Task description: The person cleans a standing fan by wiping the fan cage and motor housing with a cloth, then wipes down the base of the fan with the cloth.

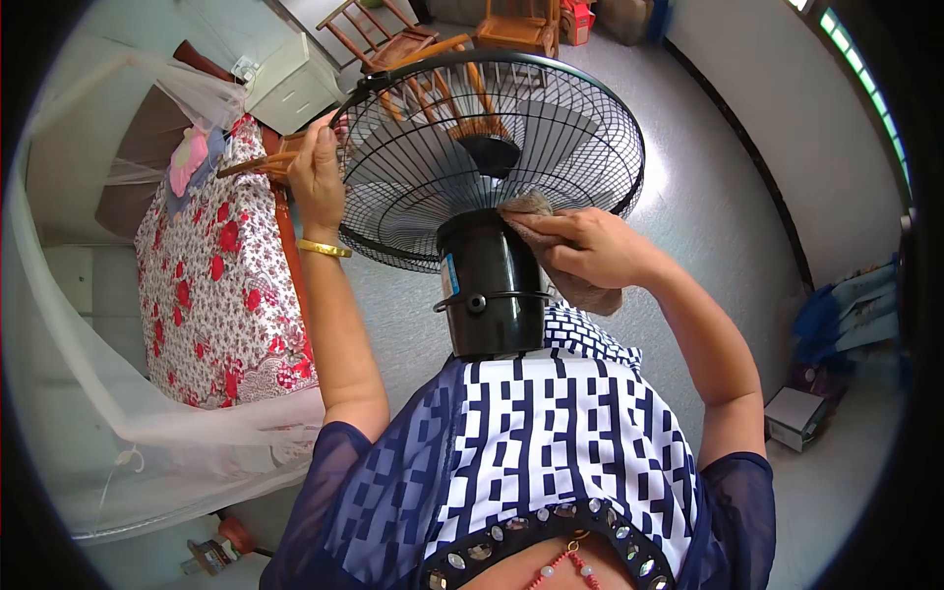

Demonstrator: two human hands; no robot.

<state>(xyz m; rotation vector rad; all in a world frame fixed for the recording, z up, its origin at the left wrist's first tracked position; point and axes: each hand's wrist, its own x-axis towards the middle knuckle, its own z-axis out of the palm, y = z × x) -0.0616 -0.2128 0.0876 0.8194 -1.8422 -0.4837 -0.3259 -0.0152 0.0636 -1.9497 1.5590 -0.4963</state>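
Observation:
A black fan with a round wire cage (413, 162) stands in front of me, its black motor housing (492, 285) close to my chest. At the cage's left rim is my left hand (317, 177), its fingers closed round the edge. My right hand (595, 246) presses a greyish-brown cloth (590, 293) against the upper right side of the housing, near the back of the cage. Part of the cloth hangs below my right fingers.
A bed with a red-flowered sheet (202, 295) and a white net lies at the left. Wooden chairs (516, 29) and a white cabinet (293, 84) stand beyond the fan. Blue fabric (846, 315) and a box (795, 411) are at the right.

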